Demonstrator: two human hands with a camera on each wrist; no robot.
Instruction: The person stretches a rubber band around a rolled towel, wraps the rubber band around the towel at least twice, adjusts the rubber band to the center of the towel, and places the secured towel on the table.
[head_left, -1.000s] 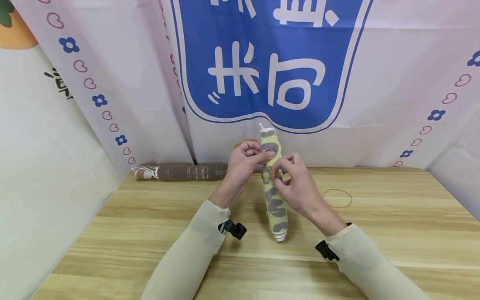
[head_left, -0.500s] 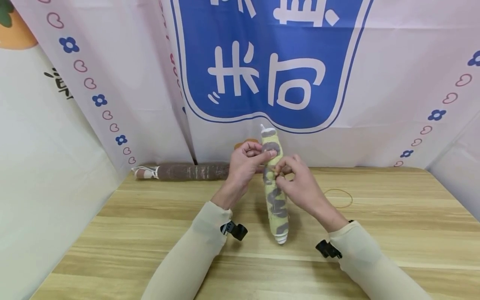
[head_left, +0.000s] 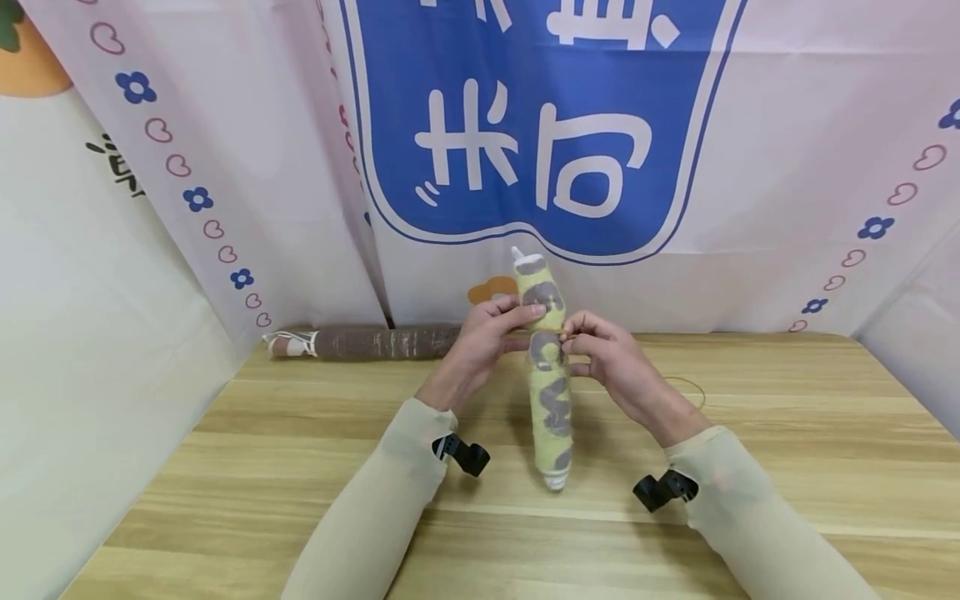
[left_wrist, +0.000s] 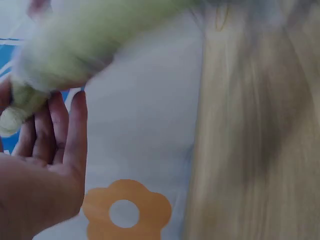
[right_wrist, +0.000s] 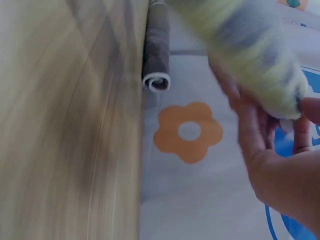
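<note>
A rolled towel [head_left: 552, 408], yellow with grey patches, stands tilted over the table in the head view, pinched in at its upper half. My left hand [head_left: 483, 337] grips it there, thumb across the front and fingers behind. On its right side my right hand [head_left: 618, 367] pinches a thin rubber band [head_left: 551, 332] that runs across the towel at the narrowing. Blurred in the left wrist view, the yellow roll [left_wrist: 75, 45] passes above the left hand's fingers. The right wrist view has the right hand [right_wrist: 280, 165] at the roll's narrowed part.
A brown rolled towel [head_left: 382, 342] with white ties at one end lies along the table's back edge, left of the hands. Another rubber band [head_left: 702, 392] lies on the wooden table [head_left: 517, 542], partly behind the right forearm. A printed curtain [head_left: 300, 167] hangs behind.
The right hand has moved slightly right, from the front of the roll to its side, drawing the rubber band across. The roll's middle now looks narrowed. The left hand keeps its hold.
</note>
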